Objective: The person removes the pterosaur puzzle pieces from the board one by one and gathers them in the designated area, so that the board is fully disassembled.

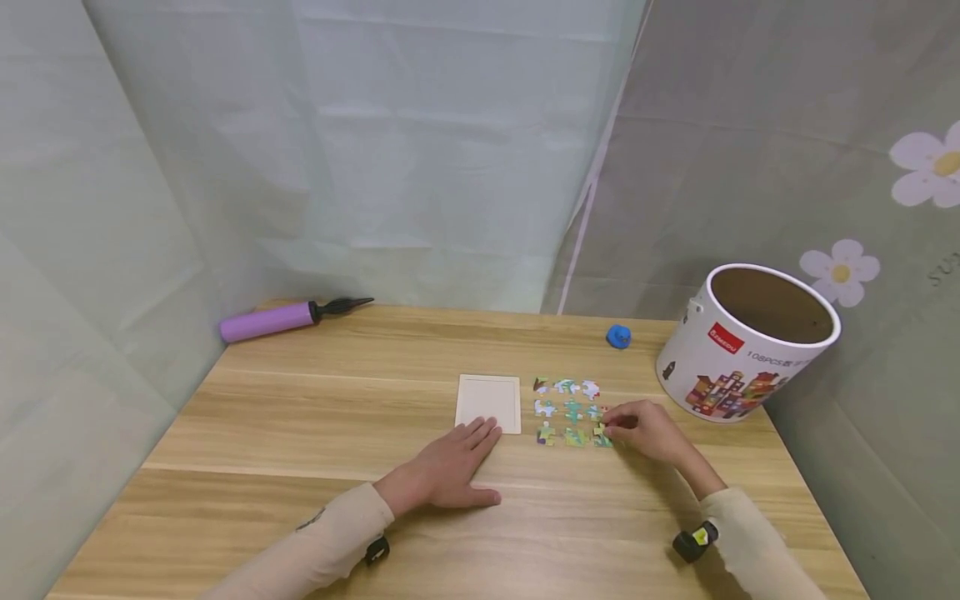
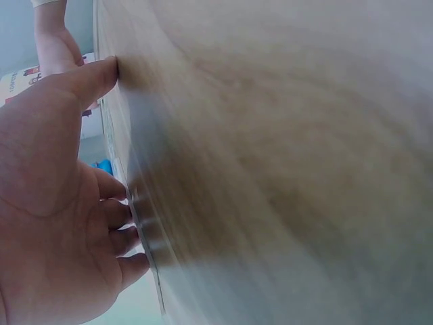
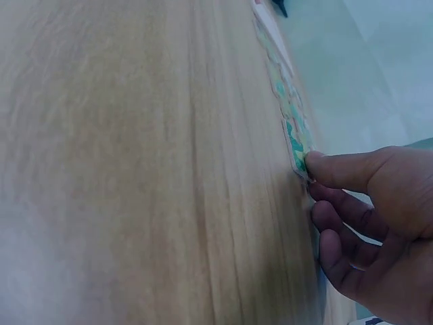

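Note:
Several jigsaw puzzle pieces (image 1: 573, 410) lie in rows on the table, slightly apart. At their lower right corner, my right hand (image 1: 647, 430) pinches a green and yellow puzzle piece (image 1: 601, 437) by its edge; the right wrist view shows thumb and index finger at that piece (image 3: 295, 145), low over the wood. Left of the pieces is a pale square puzzle tray (image 1: 489, 394) with a shallow rim. My left hand (image 1: 457, 467) lies palm down, its straight fingertips on the tray's near edge and its thumb spread out over the table.
A large white bucket (image 1: 682, 358) with printed blocks stands at the right. Near the back edge sits a small blue object (image 1: 618, 336). A purple hand pump (image 1: 270, 322) with a black nozzle lies at the back left. Hanging cloth (image 1: 420, 167) borders the table.

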A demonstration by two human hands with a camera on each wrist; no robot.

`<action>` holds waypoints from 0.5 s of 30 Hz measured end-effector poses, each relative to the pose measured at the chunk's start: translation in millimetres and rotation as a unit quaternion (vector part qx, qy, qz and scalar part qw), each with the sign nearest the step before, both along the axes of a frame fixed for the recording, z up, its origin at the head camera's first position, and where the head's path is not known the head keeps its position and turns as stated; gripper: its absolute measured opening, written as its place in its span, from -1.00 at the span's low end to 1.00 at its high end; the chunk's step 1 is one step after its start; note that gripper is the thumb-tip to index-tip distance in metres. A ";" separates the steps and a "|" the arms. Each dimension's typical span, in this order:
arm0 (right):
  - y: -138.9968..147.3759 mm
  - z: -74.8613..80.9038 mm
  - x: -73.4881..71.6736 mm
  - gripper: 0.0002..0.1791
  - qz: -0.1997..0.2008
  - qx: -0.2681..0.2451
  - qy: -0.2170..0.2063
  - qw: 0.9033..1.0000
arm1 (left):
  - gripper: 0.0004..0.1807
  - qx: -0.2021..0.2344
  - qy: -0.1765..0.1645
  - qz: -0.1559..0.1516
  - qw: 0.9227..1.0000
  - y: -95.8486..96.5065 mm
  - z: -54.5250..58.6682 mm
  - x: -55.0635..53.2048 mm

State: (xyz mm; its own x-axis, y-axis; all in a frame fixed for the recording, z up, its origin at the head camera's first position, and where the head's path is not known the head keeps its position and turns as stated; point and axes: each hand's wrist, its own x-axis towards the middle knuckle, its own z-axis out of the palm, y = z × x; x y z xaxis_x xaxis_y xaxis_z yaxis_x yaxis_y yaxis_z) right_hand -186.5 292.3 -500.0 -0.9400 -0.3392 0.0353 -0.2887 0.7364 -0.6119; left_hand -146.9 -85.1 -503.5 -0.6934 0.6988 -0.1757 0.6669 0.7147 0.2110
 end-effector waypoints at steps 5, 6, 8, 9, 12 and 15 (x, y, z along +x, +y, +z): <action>-0.6 -1.7 0.7 -0.91 0.001 0.002 0.000 1.000 | 0.08 -0.001 0.001 -0.003 1.000 0.0 1.1 0.9; -0.6 -1.7 0.8 -0.91 0.002 0.002 0.002 1.000 | 0.08 -0.001 0.002 -0.004 1.000 0.0 1.4 1.1; -0.7 -0.6 1.5 -0.91 0.004 -0.002 0.004 1.000 | 0.08 -0.001 0.005 -0.007 1.000 -0.2 2.0 1.4; -0.5 0.0 1.6 -0.91 0.004 -0.002 0.007 1.000 | 0.07 -0.001 0.006 -0.008 1.000 -0.2 1.8 1.4; -0.8 2.6 1.2 -0.90 0.000 -0.004 0.014 1.000 | 0.06 -0.001 0.011 -0.010 1.000 -0.2 1.9 1.2; -2.3 7.5 -0.4 -0.88 0.002 -0.004 0.027 1.000 | 0.06 -0.004 0.015 -0.011 1.000 -0.1 1.6 0.7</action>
State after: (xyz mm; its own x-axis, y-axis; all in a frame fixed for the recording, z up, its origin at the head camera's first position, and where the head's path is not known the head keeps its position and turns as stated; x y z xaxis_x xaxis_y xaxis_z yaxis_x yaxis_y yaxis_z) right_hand -187.0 290.0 -492.5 -0.9355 -0.3422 0.0881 -0.3240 0.7308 -0.6008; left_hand -146.2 -85.2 -501.9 -0.6836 0.7121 -0.1601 0.6879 0.7019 0.1851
